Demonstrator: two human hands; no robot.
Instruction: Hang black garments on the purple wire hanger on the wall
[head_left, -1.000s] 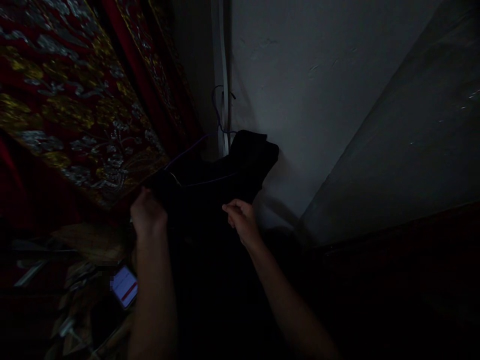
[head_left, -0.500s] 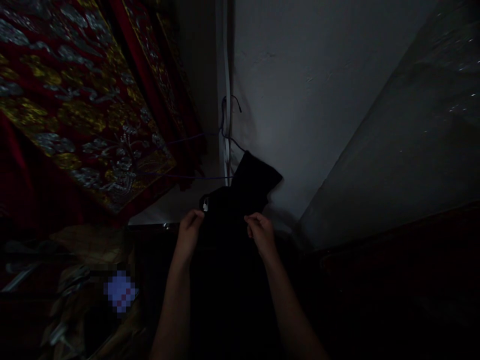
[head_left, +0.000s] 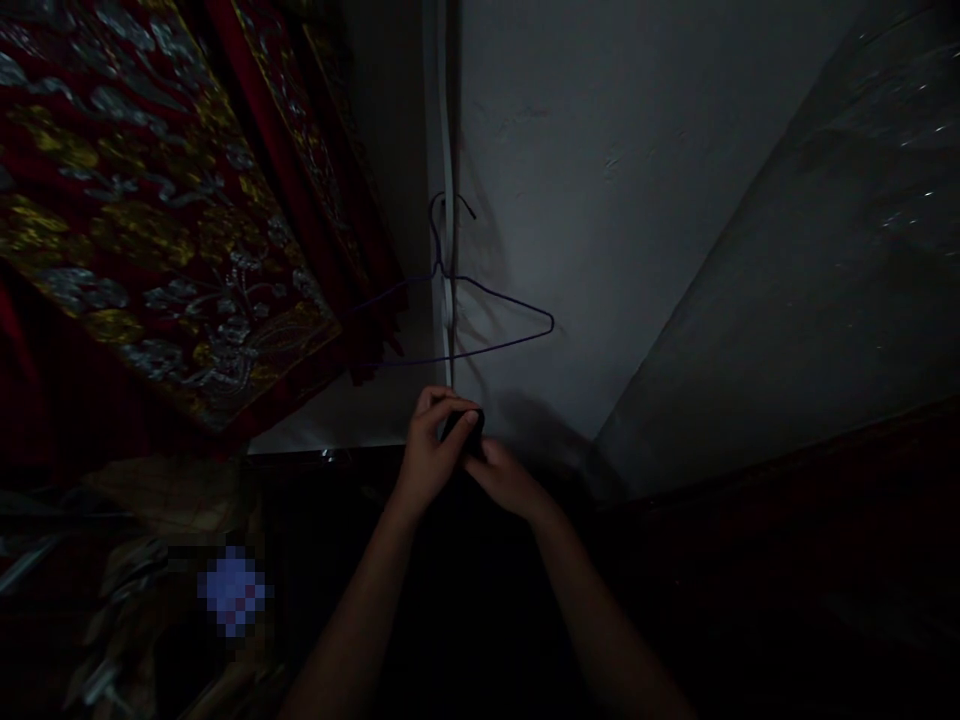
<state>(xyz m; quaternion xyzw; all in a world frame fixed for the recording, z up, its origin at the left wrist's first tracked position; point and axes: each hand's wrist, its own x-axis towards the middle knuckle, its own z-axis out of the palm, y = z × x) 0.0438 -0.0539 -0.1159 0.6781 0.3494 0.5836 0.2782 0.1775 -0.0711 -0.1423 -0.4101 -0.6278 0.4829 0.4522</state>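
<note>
Behind everything stands a pale wall (head_left: 592, 220), a red embroidered cloth (head_left: 161, 230) hanging to its left. Next comes a wire hanger (head_left: 510, 298), hanging above both hands. The left hand (head_left: 431, 450) is clamped on black cloth (head_left: 477, 428), thumb against fingers; the right hand (head_left: 510, 480) touches its lower edge, its grip too dark to tell.

So there's a piece of black cloth (head_left: 475, 432), and its top is pinched into a small dark bunch just below a thin, dark purple wire hanger (head_left: 504, 296). Too dark to make out the rest of it, tbh. The hanger's bare, hook up top by a pale narrow strip (head_left: 448, 130), bottom bar sloping slightly up to the right. Its left end is hard to see.
</note>
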